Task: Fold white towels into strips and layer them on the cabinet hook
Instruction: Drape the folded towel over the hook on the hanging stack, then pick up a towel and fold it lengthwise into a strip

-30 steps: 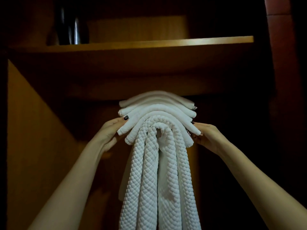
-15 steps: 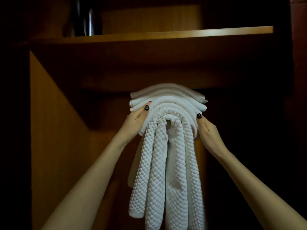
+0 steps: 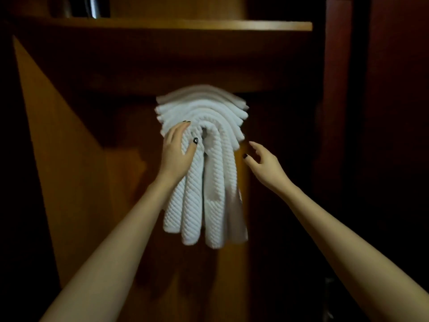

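In the head view my left hand [image 3: 176, 156] clasps the 9 o'clock side of the waffle-weave towel [image 3: 209, 194], thumb across its front, I judge to steady the drape. My right hand [image 3: 264, 163] hovers at 3 o'clock just beside it, grip wide and empty. The white towels [image 3: 202, 108] arch in smooth stacked strips over the hidden cabinet hook, with the shelf [image 3: 185, 25] at 12 o'clock.

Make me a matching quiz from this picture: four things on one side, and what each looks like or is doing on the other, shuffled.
Things:
1 left hand
2 right hand
3 towels
4 shelf

States:
A wooden, above the towels
B white, layered in an arch
C open, holding nothing
D gripping a hanging strip

Pairs: 1-D, 2-C, 3-B, 4-A
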`<state>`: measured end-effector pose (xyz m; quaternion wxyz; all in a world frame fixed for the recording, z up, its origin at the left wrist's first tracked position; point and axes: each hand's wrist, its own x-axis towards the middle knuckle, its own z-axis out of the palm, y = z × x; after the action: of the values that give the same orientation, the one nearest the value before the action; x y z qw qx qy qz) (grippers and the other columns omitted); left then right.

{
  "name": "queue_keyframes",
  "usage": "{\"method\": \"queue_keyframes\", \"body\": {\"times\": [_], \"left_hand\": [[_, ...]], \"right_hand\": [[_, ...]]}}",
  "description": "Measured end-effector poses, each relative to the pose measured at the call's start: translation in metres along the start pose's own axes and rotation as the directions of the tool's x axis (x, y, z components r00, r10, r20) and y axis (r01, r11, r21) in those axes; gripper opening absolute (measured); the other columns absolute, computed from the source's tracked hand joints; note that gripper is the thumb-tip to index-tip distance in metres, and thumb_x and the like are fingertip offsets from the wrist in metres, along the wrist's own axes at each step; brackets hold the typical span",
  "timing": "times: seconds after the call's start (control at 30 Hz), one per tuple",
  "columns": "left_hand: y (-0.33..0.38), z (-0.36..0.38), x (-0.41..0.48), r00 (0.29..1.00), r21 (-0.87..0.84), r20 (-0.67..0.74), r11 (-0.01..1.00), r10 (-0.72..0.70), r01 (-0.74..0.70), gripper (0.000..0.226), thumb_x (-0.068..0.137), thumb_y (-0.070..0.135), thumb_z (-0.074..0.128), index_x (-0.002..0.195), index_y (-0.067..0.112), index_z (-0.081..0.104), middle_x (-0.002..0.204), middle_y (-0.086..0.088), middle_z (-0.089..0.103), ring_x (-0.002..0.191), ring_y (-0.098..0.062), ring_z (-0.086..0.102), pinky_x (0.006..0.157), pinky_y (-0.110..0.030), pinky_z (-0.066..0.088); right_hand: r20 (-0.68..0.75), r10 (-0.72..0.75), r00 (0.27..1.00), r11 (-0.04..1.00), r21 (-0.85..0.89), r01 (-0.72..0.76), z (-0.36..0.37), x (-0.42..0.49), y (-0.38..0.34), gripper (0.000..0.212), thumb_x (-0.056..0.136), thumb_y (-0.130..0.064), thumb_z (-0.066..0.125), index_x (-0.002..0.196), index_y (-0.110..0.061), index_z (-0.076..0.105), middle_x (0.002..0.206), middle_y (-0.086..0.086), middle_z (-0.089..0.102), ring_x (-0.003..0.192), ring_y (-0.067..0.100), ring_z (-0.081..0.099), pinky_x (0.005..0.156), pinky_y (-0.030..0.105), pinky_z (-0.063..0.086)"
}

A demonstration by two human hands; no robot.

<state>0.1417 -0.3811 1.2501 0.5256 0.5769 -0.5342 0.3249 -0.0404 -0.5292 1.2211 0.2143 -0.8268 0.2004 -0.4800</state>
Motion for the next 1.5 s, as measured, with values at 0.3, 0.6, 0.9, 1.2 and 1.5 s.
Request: {"method": "queue_keyframes", "body": {"times": [0.3,0.6,0.9,1.2,1.5], "left_hand": [[0.105,0.086,-0.212,0.809,-0.093,0.587,0.992,-0.016,0.087,0.043,0.096,0.026,0.057,0.137,0.014,0.053,0.148,-0.007,0.044,0.14,-0.024,0.032,0.115,-0.041,0.025],[0.322,0.184,-0.464,0.203,-0.28,0.942,0.959,0.269,0.03,0.064,0.097,0.04,0.05,0.154,0.026,0.023,0.161,0.002,0.02,0.148,-0.021,0.011,0.119,-0.045,0.016],[0.531,0.266,-0.591,-0.159,-0.539,0.83,0.842,0.534,0.013,0.065,0.098,0.041,0.047,0.155,0.03,0.016,0.162,0.004,0.012,0.149,-0.022,0.005,0.118,-0.053,0.011],[0.713,0.431,-0.669,-0.203,-0.595,0.773,0.798,0.6,0.095,0.065,0.098,0.041,0.049,0.154,0.026,0.021,0.161,0.001,0.019,0.148,-0.024,0.011,0.118,-0.048,0.016],[0.799,0.555,-0.865,-0.342,-0.643,0.683,0.753,0.645,0.137,0.066,0.098,0.039,0.052,0.154,0.02,0.023,0.159,-0.005,0.024,0.147,-0.028,0.018,0.117,-0.049,0.02]], "right_hand": [[0.091,0.468,0.879,0.839,-0.359,-0.409,-0.089,-0.28,0.073,0.058,0.101,-0.032,0.05,0.152,-0.015,0.029,0.158,0.01,0.028,0.146,0.024,0.026,0.118,0.037,0.025],[-0.155,0.942,0.296,0.18,-0.512,-0.84,-0.223,-0.61,0.109,0.064,0.1,-0.034,0.048,0.155,-0.014,0.02,0.157,0.016,0.026,0.143,0.036,0.026,0.115,0.047,0.029],[-0.358,0.93,-0.082,-0.217,-0.354,-0.91,-0.37,-0.796,0.135,0.065,0.1,-0.034,0.048,0.155,-0.012,0.02,0.156,0.016,0.027,0.14,0.037,0.03,0.112,0.046,0.032],[-0.439,0.876,-0.202,-0.321,-0.216,-0.922,-0.55,-0.881,0.252,0.065,0.1,-0.03,0.05,0.154,-0.012,0.02,0.157,0.017,0.026,0.141,0.038,0.029,0.114,0.046,0.031],[-0.475,0.823,-0.311,-0.371,-0.035,-0.928,-0.6,-1.035,0.386,0.04,0.103,-0.024,0.045,0.138,-0.004,0.045,0.137,0.021,0.051,0.124,0.039,0.05,0.098,0.041,0.041]]}}
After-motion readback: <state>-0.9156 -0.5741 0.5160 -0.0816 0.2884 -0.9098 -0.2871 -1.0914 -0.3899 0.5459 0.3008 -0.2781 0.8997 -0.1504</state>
